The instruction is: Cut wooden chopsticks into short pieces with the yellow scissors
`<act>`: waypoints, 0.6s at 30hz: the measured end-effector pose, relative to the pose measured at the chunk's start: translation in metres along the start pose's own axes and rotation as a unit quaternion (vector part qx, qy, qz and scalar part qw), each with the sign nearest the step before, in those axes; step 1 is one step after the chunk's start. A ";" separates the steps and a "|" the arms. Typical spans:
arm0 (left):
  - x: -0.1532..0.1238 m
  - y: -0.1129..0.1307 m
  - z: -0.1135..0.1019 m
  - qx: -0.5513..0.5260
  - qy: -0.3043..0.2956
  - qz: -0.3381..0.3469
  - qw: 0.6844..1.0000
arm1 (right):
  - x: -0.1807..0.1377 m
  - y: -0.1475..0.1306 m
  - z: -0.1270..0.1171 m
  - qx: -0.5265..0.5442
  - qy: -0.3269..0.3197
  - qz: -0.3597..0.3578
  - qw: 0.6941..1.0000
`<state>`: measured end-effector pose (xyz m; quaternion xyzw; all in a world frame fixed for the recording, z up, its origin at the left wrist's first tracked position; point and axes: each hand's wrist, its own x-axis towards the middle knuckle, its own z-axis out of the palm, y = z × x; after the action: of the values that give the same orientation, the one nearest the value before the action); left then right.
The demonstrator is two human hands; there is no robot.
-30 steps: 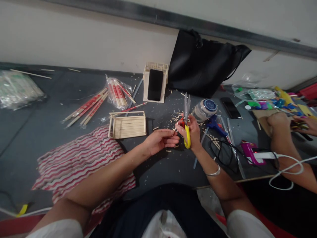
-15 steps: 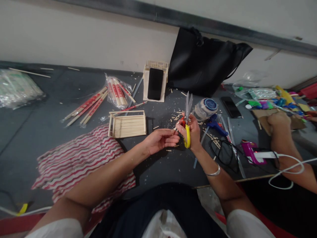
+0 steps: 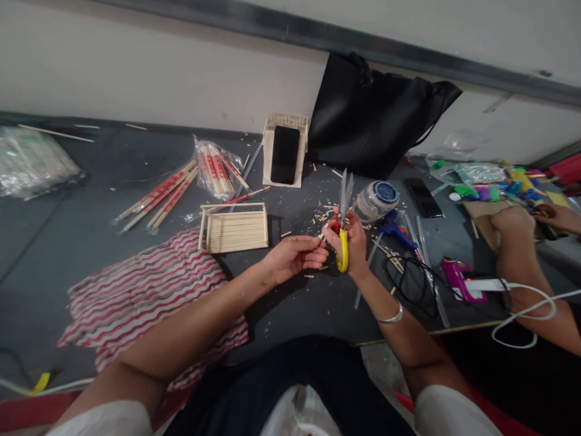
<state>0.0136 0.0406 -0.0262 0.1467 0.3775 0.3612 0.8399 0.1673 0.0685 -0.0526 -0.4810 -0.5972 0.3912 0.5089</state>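
In my right hand [image 3: 354,245] is a pair of scissors [image 3: 344,242] with yellow and orange handles, the blades pointing up and away from me. The thumb and fingertips of my left hand [image 3: 297,257] are pinched on a small wooden stick piece [image 3: 324,234], where both hands meet; its outline is hard to make out. Short cut stick pieces [image 3: 324,215] lie scattered just beyond my hands. To their left stands a small open frame of wooden sticks [image 3: 236,229] with a slatted base.
A striped cloth [image 3: 154,297] lies at left, near red-wrapped chopsticks [image 3: 158,194]. Behind are a phone [image 3: 285,154] on a stick stand and a black bag [image 3: 376,115]. To the right sit a jar [image 3: 376,200], a blue glue gun [image 3: 397,230], cables and a co-worker's arm [image 3: 521,254].
My hands and the scissors have hardly moved. At the far right, the co-worker's other hand has come further into view, holding something dark.
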 end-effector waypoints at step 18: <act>-0.028 0.046 -0.003 0.256 0.127 0.348 0.893 | -0.008 -0.019 -0.006 -0.122 -0.151 -0.056 0.979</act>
<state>-0.0244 0.0530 0.0105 0.4318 0.4855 0.5363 0.5387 0.1702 0.0563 -0.0352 -0.4410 -0.7363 0.3544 0.3712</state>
